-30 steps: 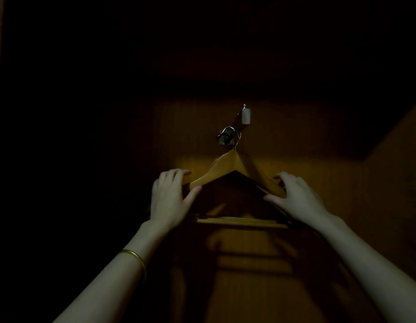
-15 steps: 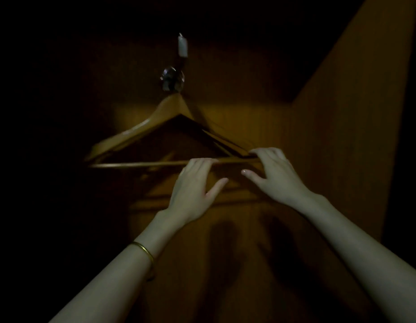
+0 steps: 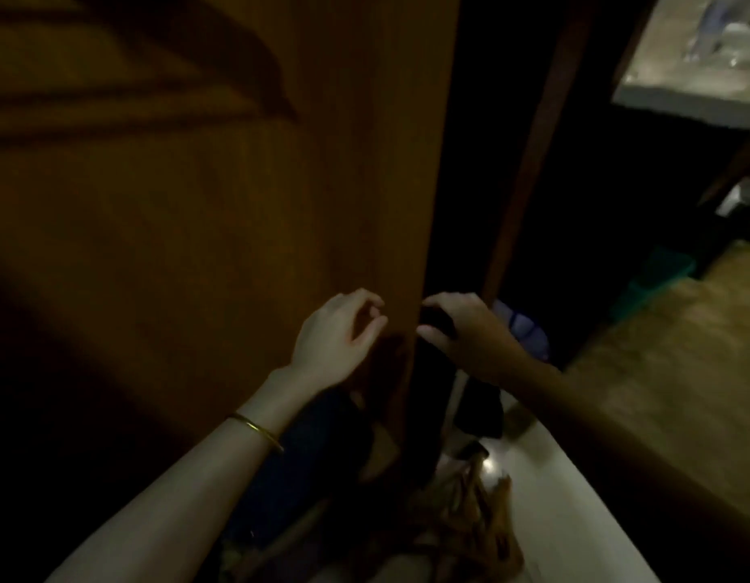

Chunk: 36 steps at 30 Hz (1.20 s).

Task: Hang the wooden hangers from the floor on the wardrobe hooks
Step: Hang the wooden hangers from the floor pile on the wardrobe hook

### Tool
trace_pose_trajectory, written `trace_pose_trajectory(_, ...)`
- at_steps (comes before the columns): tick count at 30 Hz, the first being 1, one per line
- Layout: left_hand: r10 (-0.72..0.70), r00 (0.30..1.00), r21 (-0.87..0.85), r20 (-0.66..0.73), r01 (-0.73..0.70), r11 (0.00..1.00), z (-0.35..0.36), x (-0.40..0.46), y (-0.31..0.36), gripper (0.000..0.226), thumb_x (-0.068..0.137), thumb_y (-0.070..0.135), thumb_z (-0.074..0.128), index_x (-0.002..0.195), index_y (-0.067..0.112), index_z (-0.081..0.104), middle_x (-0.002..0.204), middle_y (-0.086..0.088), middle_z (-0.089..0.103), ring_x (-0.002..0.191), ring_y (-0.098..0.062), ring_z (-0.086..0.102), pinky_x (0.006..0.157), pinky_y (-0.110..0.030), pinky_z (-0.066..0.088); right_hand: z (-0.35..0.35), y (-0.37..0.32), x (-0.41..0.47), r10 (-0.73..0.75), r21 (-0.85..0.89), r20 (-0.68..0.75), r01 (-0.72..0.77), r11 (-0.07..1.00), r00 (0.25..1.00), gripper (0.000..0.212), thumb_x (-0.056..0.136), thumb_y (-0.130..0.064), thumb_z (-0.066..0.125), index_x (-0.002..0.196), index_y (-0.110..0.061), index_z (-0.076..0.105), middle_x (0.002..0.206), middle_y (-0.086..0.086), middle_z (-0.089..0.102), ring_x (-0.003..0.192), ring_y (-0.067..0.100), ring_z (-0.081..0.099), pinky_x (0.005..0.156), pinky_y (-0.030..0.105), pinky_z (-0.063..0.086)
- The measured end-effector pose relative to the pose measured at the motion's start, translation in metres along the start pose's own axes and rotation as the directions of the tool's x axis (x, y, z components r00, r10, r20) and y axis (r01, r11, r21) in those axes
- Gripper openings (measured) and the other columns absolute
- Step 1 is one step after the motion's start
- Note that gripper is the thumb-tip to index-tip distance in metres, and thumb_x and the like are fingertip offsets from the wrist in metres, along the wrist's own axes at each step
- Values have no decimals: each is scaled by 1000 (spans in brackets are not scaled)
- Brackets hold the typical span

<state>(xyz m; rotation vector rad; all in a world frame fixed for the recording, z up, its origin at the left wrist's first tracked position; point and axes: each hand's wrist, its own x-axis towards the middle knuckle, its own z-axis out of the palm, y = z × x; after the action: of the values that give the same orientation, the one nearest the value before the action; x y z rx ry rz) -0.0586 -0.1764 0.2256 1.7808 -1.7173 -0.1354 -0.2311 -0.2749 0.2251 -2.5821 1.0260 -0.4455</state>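
my left hand [image 3: 337, 336] hangs loosely curled, empty, by the wardrobe panel [image 3: 238, 204]. my right hand [image 3: 465, 326] looks the same; dimness hides any grip. wooden hangers [image 3: 470, 515] are heaped on the floor below, blurred.

The view has swung down and to the right, away from the hung hanger and its hook, which are gone from sight; only a hanger-shaped shadow lies on the wardrobe panel [image 3: 205, 195]. Both hands have let go of the bar and dropped. The left hand [image 3: 337, 336] now hovers loosely curled before the panel's edge, the right hand [image 3: 470, 330] just beside it. A heap of wooden hangers [image 3: 470, 523] on the pale floor [image 3: 575, 519] has come into view below.
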Motion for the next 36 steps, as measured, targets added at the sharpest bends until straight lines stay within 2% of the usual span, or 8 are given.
trace_pose_trajectory(7, -148, 947, 0, 284, 154, 988, 157, -59, -12, 29, 91, 36, 47, 116, 21, 51, 112, 3, 55, 102, -10, 49, 80, -26, 41, 103, 112, -114, 322, 9, 110, -324, 946, 940, 39, 91, -41, 49, 118, -13, 53, 112, 8, 60, 106, 27, 53, 82, 36, 45)
trace_pose_trajectory(14, -198, 858, 43, 475, 202, 978, 314, -129, -72, 26, 91, 35, 48, 111, 19, 54, 108, -1, 60, 100, -16, 53, 78, -32, 47, 246, 195, -211, 631, 13, 195, -645, 764, 751, 41, 92, -39, 48, 125, -14, 51, 128, 12, 54, 108, 27, 52, 84, 37, 47)
trace_pose_trajectory(20, -347, 715, 61, 607, 393, 917, 487, -210, -161, 21, 90, 29, 52, 108, 18, 56, 102, 0, 62, 94, -18, 59, 74, -27, 45, 423, 284, -275, 748, 146, 300, -804, 577, 592, 30, 93, -30, 50, 111, -8, 60, 110, 11, 63, 95, 26, 61, 75, 28, 44)
trace_pose_trajectory(24, -446, 616, -28, 650, 606, 795, 609, -258, -231, 19, 87, 14, 57, 104, 5, 59, 91, -6, 62, 95, -26, 62, 75, -23, 41, 545, 350, -301, 771, 314, 395, -862, 398, 500, 27, 94, -23, 50, 118, -12, 54, 104, 8, 62, 93, 20, 59, 78, 27, 44)
trace_pose_trajectory(28, -382, 665, -60, 642, 540, 840, 714, -280, -293, 19, 86, 14, 58, 101, 2, 60, 92, -13, 66, 89, -25, 62, 72, -25, 41, 661, 409, -319, 767, 426, 515, -890, 159, 384, 22, 93, -23, 48, 113, -16, 53, 102, 7, 62, 83, 17, 60, 75, 34, 52)
trace_pose_trajectory(31, -340, 706, -59, 621, 475, 878, 771, -279, -322, 22, 87, 14, 57, 107, 6, 58, 100, -8, 64, 94, -19, 58, 73, -21, 36, 719, 434, -312, 732, 559, 614, -818, -138, 296, 21, 94, -15, 47, 112, -7, 55, 102, 12, 60, 88, 22, 60, 77, 33, 51)
trace_pose_trajectory(34, -264, 750, -45, 606, 364, 930, 812, -274, -342, 30, 84, 16, 60, 113, 9, 54, 115, -12, 57, 109, -26, 53, 87, -33, 43, 751, 444, -300, 733, 667, 645, -629, -400, 217, 18, 92, -13, 52, 106, -2, 56, 95, 12, 59, 85, 25, 60, 74, 34, 51)
trace_pose_trajectory(36, -256, 729, 34, 635, 305, 952, 831, -270, -352, 43, 83, 22, 61, 123, 12, 48, 128, -14, 48, 120, -30, 44, 99, -45, 39, 761, 446, -293, 762, 706, 621, -551, -444, 182, 11, 89, -16, 58, 96, -9, 56, 98, 10, 61, 86, 24, 61, 70, 32, 52)
